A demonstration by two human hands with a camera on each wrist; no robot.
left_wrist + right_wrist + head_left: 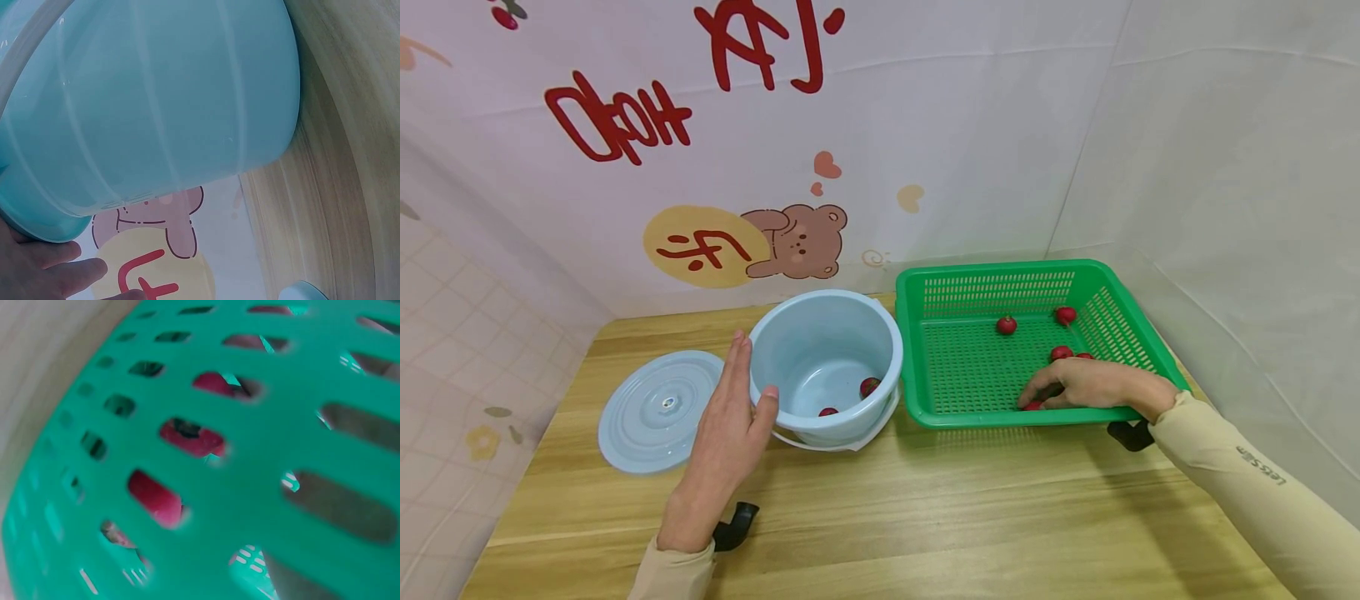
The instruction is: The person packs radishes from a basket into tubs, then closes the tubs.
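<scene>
Red radish (1032, 406), at 6 o'clock in the green basket (1000, 268), gripped by the right hand (1093, 384), fingers curled; toward 9 o'clock, a blue bucket (820, 333) and, beside its rim, the left hand (724, 433), fingers straight, thumb spread.

Red item (1032, 406) under right hand (1078, 385): mostly hidden. Bucket (156, 94): cropped, left wrist view. Basket wall (262, 450): cropped, right wrist view.

Left hand (727, 437) beside blue pail (820, 329); right fingers (1039, 382) seemingly pinching small red object (1032, 406) inside green basket (985, 420).
</scene>
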